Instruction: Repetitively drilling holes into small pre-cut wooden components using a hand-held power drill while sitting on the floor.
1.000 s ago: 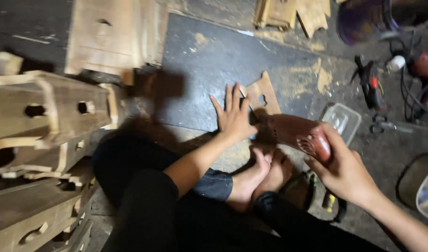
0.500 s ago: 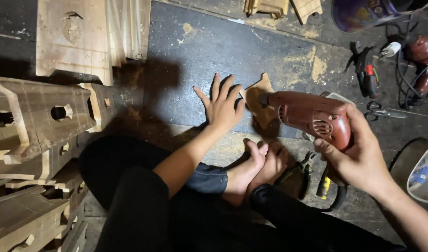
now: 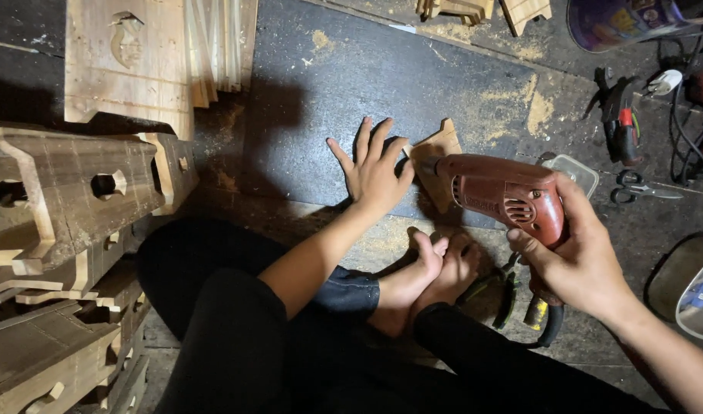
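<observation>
On the floor, a dark board (image 3: 305, 100) is lying in front of me, dusted with sawdust, and I am sitting at its near edge with my legs folded and my bare feet (image 3: 432, 280) pressed together. At my left side, carved wooden blocks with holes (image 3: 67, 192) are stacked on each other, and a flat carved plank (image 3: 129, 61) is leaning beyond them. On the right side, well apart from the work, scissors (image 3: 635, 188), cables and a small clear plastic tub (image 3: 574, 172) are lying about.

My right hand (image 3: 577, 261) is clenched around the grip of a red electric drill (image 3: 505, 195), with its nose pointing left onto a small wooden piece (image 3: 436, 149). I judge the drill to be heavy and stiff, so it is best taken by the grip, as I am holding it now.

My left hand (image 3: 374, 172) is lying flat, the fingers spread and released, on the board; it is grasping nothing, only pressing at the left edge of the wooden piece. This piece is lying on the board between my left hand and the drill nose. It looks thin, light and rigid, probably easy to slide or to split at its narrow points, so I judge that pressing it flat from above is safer than pinching it.
</observation>
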